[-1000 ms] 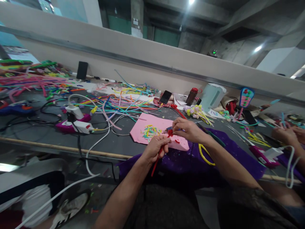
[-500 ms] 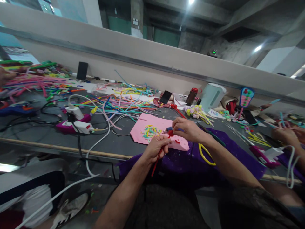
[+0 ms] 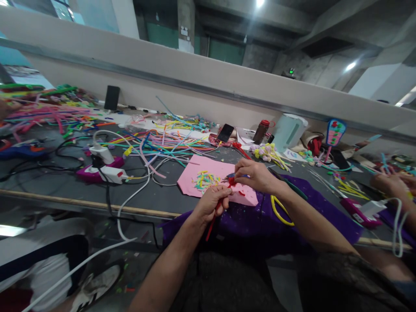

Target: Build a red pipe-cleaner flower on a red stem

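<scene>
My left hand [image 3: 212, 203] is closed around a red pipe cleaner [image 3: 210, 229], whose tail hangs below the fist. At the upper end, a small red bunch shows between both hands. My right hand [image 3: 255, 174] pinches at that bunch from above, its fingertips partly hiding it. Just behind the fingers lies a dark blue thing with a pointed tip, mostly covered by my right hand. Under the hands is a pink sheet [image 3: 186, 177] bearing a heap of yellow, teal and white clippings [image 3: 205, 180] and a few red bits.
Loose coloured pipe cleaners [image 3: 175, 145] cover the table behind. A purple power strip [image 3: 89, 172] with white cables stands left, another [image 3: 360, 214] right. Purple cloth [image 3: 312, 195] drapes the front edge. A phone [image 3: 225, 132], brown bottle [image 3: 261, 131] and co-workers' hands [image 3: 390, 186] are around.
My right fingers have shifted very slightly at the red bunch. My left hand keeps its hold almost unmoved.
</scene>
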